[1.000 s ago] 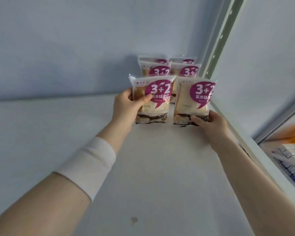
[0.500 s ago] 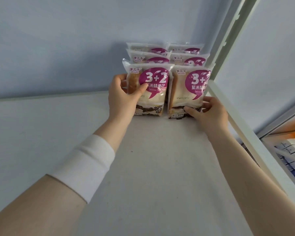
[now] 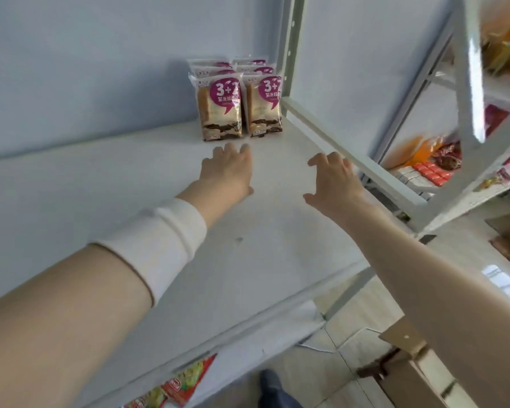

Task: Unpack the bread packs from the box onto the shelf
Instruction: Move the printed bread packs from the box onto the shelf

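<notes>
On the shelf [image 3: 159,231] bread packs [image 3: 221,108] stand; left hand [image 3: 228,169], right hand [image 3: 334,181] spread, empty.

A shop or stockroom: metal shelf [image 3: 159,231] racks carry bread packs [image 3: 221,110], with packaged snacks [image 3: 424,169] right of them.

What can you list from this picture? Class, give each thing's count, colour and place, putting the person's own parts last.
bread packs: several, exact count unclear, purple-labelled, upright in two rows at the shelf's back right corner
shelf: one, white, under both hands
cardboard box: one, brown, on the floor, lower right
snack packets: some, red and yellow, on the level below
left hand: one, empty, white wristband behind it
right hand: one, empty
</notes>
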The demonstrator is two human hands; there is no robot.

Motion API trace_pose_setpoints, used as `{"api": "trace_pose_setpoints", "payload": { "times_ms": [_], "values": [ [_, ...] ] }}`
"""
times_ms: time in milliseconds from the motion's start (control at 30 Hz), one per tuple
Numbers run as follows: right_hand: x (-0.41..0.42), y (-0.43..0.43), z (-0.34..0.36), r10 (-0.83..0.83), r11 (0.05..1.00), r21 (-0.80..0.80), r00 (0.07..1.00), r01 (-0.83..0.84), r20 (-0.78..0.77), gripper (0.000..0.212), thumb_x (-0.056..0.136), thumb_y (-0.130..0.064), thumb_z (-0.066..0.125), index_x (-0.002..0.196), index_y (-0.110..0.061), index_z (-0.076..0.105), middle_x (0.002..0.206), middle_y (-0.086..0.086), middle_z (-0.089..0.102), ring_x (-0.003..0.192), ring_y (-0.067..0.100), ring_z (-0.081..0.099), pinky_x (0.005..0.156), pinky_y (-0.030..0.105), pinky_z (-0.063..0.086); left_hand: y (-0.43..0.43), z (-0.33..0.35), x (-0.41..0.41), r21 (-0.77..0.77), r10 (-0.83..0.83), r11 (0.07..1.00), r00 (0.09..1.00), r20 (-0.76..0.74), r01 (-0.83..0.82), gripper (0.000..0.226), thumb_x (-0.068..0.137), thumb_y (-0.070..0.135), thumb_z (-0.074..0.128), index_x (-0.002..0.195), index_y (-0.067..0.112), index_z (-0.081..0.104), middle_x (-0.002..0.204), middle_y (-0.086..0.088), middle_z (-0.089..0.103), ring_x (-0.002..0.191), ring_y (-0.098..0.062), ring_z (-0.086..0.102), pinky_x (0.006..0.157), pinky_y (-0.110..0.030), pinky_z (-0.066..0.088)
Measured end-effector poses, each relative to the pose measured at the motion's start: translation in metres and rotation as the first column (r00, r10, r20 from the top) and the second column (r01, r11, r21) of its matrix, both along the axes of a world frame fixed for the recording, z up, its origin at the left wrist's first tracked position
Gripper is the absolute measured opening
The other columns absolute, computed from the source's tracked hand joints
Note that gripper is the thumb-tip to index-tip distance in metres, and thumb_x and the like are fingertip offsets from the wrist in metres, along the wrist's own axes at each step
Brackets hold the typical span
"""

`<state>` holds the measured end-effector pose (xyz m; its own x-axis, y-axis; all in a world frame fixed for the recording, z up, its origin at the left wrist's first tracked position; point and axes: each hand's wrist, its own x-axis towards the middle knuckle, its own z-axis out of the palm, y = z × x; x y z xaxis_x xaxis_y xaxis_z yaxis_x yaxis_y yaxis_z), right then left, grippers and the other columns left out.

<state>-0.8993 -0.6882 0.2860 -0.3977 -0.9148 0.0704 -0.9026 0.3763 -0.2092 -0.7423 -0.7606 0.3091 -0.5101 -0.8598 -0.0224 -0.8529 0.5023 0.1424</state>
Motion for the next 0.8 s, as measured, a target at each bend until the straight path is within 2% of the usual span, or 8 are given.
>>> {"api": "trace_pose_setpoints", "payload": {
  "times_ms": [100,200,300,400,500,633,800],
  "values": [
    [0.007,0.074,0.007,-0.051,0.997,0.053,0.999,0.051,-0.010,0.061,0.081,-0.019,0.067,0.133,-0.015,0.036,0.134,0.013,0.037,0.125,0.033,0.035,0.086,0.040,0.042,0.067,0.007,-0.005,0.004,-0.147,0.989,0.976,0.161,0.148,0.054,0.084,0.027,0.066,0.126,0.008,0.037,0.124,-0.016,0.042,0.116,-0.034,0.043,0.089,-0.042,0.040],
    [-0.005,0.146,0.015,-0.116,0.990,0.079,0.993,0.117,-0.007,0.058,0.081,-0.016,0.066,0.132,-0.015,0.038,0.134,0.013,0.037,0.126,0.033,0.034,0.091,0.044,0.042,0.124,0.011,-0.025,-0.021,-0.267,0.960,0.929,0.255,0.281,0.053,0.084,0.027,0.066,0.124,0.008,0.037,0.123,-0.016,0.042,0.114,-0.033,0.044,0.085,-0.041,0.041],
    [-0.033,0.219,0.012,-0.220,0.967,0.124,0.975,0.221,-0.020,0.051,0.081,-0.016,0.063,0.126,-0.011,0.040,0.127,0.014,0.040,0.121,0.035,0.037,0.089,0.047,0.043,0.183,0.010,-0.065,-0.023,-0.379,0.917,0.885,0.270,0.399,0.051,0.084,0.024,0.064,0.125,0.010,0.036,0.124,-0.016,0.042,0.115,-0.032,0.043,0.087,-0.041,0.041],
    [-0.071,0.299,-0.006,-0.339,0.924,0.185,0.941,0.336,-0.015,0.047,0.081,-0.015,0.062,0.124,-0.012,0.042,0.126,0.013,0.041,0.117,0.033,0.039,0.087,0.044,0.046,0.247,-0.008,-0.122,0.065,-0.477,0.876,0.839,0.261,0.478,0.057,0.085,0.026,0.063,0.131,0.009,0.034,0.131,-0.016,0.039,0.122,-0.035,0.040,0.094,-0.045,0.040],
    [-0.112,0.389,-0.043,-0.477,0.850,0.264,0.879,0.456,0.019,0.045,0.082,-0.010,0.060,0.123,-0.012,0.042,0.125,0.012,0.041,0.116,0.032,0.038,0.085,0.042,0.045,0.314,-0.042,-0.184,0.132,-0.573,0.815,0.752,0.324,0.564,0.067,0.080,0.029,0.070,0.131,0.007,0.033,0.133,-0.018,0.040,0.124,-0.036,0.040,0.096,-0.047,0.040],
    [-0.158,0.501,-0.102,-0.658,0.698,0.405,0.752,0.591,0.037,0.046,0.082,-0.012,0.061,0.124,-0.013,0.041,0.127,0.012,0.040,0.120,0.033,0.036,0.087,0.043,0.045,0.398,-0.103,-0.253,0.240,-0.683,0.728,0.651,0.331,0.642,0.057,0.083,0.023,0.065,0.129,0.007,0.035,0.131,-0.017,0.042,0.124,-0.034,0.039,0.096,-0.046,0.040],
    [-0.206,0.569,-0.168,-0.773,0.570,0.519,0.629,0.637,0.076,0.041,0.083,-0.008,0.056,0.121,-0.011,0.041,0.127,0.013,0.040,0.117,0.033,0.039,0.090,0.044,0.046,0.452,-0.179,-0.318,0.363,-0.753,0.656,0.543,0.371,0.662,0.057,0.083,0.024,0.066,0.128,0.007,0.035,0.131,-0.017,0.042,0.122,-0.034,0.041,0.094,-0.045,0.042]
  ]
}}
